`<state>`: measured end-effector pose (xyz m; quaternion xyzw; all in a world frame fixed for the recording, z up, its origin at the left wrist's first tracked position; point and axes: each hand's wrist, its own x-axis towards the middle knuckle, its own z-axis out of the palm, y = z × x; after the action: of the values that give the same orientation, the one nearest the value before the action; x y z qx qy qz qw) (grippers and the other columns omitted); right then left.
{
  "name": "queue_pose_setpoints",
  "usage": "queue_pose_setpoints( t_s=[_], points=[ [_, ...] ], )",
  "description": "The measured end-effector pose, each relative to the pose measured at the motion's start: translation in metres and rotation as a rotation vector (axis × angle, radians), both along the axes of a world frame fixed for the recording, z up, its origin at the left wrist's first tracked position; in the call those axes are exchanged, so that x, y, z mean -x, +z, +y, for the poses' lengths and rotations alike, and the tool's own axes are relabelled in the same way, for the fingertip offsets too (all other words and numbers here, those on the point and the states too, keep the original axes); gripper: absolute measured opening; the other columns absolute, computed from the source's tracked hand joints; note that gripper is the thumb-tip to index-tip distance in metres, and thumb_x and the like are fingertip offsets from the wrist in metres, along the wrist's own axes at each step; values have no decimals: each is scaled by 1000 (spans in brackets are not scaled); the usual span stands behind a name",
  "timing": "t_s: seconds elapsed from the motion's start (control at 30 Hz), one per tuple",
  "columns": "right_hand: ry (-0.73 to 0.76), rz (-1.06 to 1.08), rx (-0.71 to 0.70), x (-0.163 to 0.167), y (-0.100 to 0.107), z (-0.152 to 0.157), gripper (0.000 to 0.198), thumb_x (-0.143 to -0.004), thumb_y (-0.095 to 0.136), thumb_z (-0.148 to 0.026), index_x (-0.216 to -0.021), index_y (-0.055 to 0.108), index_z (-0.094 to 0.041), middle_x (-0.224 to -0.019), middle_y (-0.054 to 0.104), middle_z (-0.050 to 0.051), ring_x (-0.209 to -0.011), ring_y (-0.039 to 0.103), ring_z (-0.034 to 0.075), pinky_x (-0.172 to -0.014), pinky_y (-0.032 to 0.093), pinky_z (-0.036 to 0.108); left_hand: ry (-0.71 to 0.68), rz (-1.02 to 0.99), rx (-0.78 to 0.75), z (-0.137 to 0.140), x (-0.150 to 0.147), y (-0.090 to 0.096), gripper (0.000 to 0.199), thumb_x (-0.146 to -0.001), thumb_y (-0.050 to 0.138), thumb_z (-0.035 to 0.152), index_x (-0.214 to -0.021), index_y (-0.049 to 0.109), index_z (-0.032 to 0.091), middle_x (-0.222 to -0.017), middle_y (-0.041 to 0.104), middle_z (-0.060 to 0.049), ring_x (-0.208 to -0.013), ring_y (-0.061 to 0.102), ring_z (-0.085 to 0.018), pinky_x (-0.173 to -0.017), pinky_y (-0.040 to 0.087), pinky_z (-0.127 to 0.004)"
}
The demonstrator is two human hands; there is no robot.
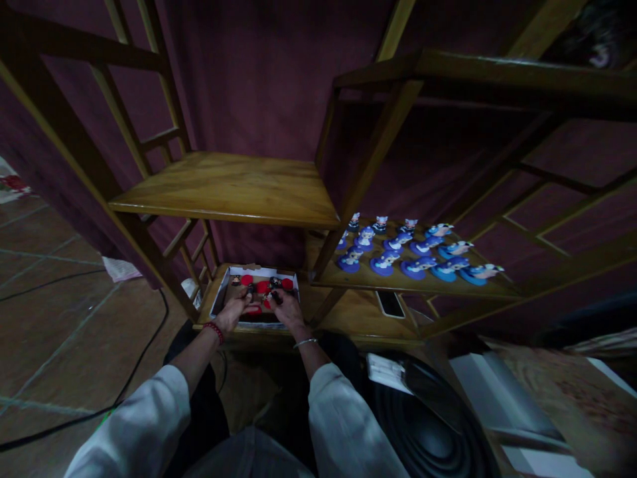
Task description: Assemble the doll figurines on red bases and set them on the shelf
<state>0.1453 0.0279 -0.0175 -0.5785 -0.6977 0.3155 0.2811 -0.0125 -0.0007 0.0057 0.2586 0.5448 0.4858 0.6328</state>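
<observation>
A shallow white-rimmed cardboard box (215, 307) sits on the lowest wooden shelf, with several small figurines on red round bases in it, among them a dark-topped figurine (276, 283) lying on its side. My left hand (235, 311) reaches into the box from the left, its fingers closed on a small dark figurine (250, 289). From the right, my right hand (288, 310) pinches another red-based figurine (269, 300). Both hands are low over the box, a short gap apart. My fingers partly hide the two figurines, and their details are too small to make out.
Purple and blue figurines (384, 261) stand in rows on the shelf to the right. Below them lies a phone (391, 305). A bare wooden shelf board (229, 189) juts out above the box. Wooden posts (365, 172) divide the rack. Dark cables (149, 362) cross the floor at left.
</observation>
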Motion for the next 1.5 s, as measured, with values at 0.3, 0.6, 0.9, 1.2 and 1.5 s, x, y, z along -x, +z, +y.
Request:
queue_pose_setpoints(
  t_s=[0.3, 0.6, 0.9, 1.2, 1.5],
  points=[
    [-5, 80, 1, -1, -4, 2, 22, -76, 55, -31, -96, 61, -27, -89, 68, -1, -80, 63, 14, -74, 47, 24, 74, -150, 80, 5, -11, 1, 19, -80, 45, 0, -91, 57, 12, -92, 64, -7, -81, 65, -16, -80, 55, -33],
    [-12, 111, -5, -3, -6, 2, 25, -76, 54, -33, -99, 60, -26, -89, 68, 0, -81, 63, 15, -75, 48, 26, 75, -280, 61, 5, -18, 2, 21, -83, 40, 2, -96, 54, 9, -86, 64, -10, -84, 66, -19, -83, 53, -39],
    [-5, 123, -17, -2, -4, 1, 28, -76, 55, -34, -102, 60, -26, -91, 68, 0, -81, 62, 14, -75, 48, 25, 74, -260, 91, 6, -14, -3, 18, -83, 45, 6, -98, 53, 11, -83, 65, -8, -78, 67, -19, -79, 55, -38],
    [2, 196, -7, -3, 3, -3, 27, -75, 55, -35, -101, 61, -26, -91, 68, -1, -81, 63, 13, -76, 49, 25, 27, -232, 89, 3, -14, -3, 8, -80, 54, 16, -88, 52, 14, -85, 66, -7, -82, 66, -19, -80, 54, -36],
    [-14, 197, -17, -3, -9, 1, 32, -76, 56, -37, -105, 59, -26, -91, 68, -1, -80, 63, 14, -75, 49, 25, -34, -181, 110, 5, -14, -5, 14, -80, 56, 25, -84, 48, 14, -74, 66, -6, -71, 68, -17, -72, 55, -30]
  ],
)
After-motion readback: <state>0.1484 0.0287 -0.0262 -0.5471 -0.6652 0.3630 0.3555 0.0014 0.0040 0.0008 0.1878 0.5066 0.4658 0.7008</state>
